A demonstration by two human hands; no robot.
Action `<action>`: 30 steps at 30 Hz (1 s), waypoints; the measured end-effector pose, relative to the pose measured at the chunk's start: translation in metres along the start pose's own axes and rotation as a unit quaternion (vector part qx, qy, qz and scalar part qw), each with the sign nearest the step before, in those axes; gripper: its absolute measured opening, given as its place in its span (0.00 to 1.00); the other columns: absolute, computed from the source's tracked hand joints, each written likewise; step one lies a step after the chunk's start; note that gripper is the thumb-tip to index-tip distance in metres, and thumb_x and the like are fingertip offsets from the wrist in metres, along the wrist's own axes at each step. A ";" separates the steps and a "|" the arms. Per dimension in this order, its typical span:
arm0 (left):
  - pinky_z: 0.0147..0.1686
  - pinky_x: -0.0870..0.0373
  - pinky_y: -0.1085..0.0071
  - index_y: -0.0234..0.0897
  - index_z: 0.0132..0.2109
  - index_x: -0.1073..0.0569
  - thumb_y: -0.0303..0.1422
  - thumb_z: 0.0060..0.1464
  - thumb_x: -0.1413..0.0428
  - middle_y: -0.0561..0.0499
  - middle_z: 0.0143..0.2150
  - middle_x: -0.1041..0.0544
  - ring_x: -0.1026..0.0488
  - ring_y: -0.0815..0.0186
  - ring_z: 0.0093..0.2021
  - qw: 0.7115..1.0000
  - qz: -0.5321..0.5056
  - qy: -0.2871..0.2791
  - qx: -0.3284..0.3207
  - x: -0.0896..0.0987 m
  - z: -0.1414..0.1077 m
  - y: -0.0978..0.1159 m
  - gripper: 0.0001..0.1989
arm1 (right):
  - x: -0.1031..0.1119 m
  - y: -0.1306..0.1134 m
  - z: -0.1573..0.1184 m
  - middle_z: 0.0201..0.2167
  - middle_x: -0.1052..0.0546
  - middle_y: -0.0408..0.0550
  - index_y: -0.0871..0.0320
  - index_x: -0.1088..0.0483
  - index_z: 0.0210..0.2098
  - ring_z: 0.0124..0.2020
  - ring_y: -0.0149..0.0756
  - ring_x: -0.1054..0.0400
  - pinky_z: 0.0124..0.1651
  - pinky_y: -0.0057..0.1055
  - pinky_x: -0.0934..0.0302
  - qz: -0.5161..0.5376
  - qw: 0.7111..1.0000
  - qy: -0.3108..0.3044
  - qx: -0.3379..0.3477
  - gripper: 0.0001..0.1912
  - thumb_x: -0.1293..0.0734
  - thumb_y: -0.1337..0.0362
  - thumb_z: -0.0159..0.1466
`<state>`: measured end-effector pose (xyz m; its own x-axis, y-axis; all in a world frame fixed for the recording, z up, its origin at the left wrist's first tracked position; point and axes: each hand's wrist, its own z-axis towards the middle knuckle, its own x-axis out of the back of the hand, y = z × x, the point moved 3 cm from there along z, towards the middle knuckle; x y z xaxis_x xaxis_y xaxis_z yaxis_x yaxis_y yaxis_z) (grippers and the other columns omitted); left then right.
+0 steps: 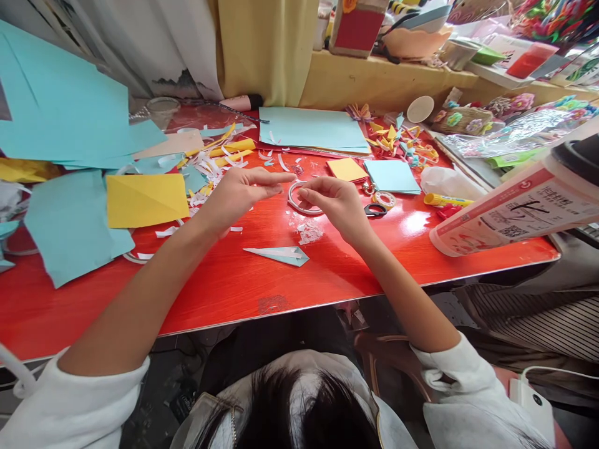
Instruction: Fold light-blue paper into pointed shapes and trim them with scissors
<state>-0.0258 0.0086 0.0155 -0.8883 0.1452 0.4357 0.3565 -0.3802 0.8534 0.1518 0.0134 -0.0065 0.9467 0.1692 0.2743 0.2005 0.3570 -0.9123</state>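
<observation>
My left hand (243,193) is over the middle of the table with its fingers stretched out to the right; I see nothing in it. My right hand (337,202) is closed in a pinch opposite, and what its fingertips hold is too small to make out. A thin white roll of tape (294,202) shows behind those fingertips; whether they touch it I cannot tell. Nearer to me lies a folded light-blue paper piece (281,254) with a pointed left end and a white strip along it. White paper scraps (309,232) lie just below the right hand.
The red table (206,299) carries blue sheets (75,224) and yellow paper (147,201) on the left. Square blue papers (392,176), scissors (375,210) and a small tape roll (384,199) lie right. A large tilted cup (510,209) stands near the right edge.
</observation>
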 end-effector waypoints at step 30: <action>0.56 0.34 0.62 0.51 0.54 0.29 0.24 0.50 0.46 0.58 0.60 0.32 0.34 0.62 0.58 0.972 -0.222 -0.082 0.001 -0.024 -0.005 -0.003 0.25 | -0.002 -0.001 -0.003 0.39 0.20 0.47 0.57 0.24 0.37 0.43 0.33 0.26 0.52 0.32 0.33 0.251 0.961 -0.028 -0.110 0.11 0.29 0.58 0.56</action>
<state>-0.0074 0.0020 0.0008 -0.8963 0.4387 0.0647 -0.0501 -0.2451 0.9682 0.1507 0.0103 -0.0070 0.9243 0.3204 -0.2072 -0.2237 0.0150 -0.9745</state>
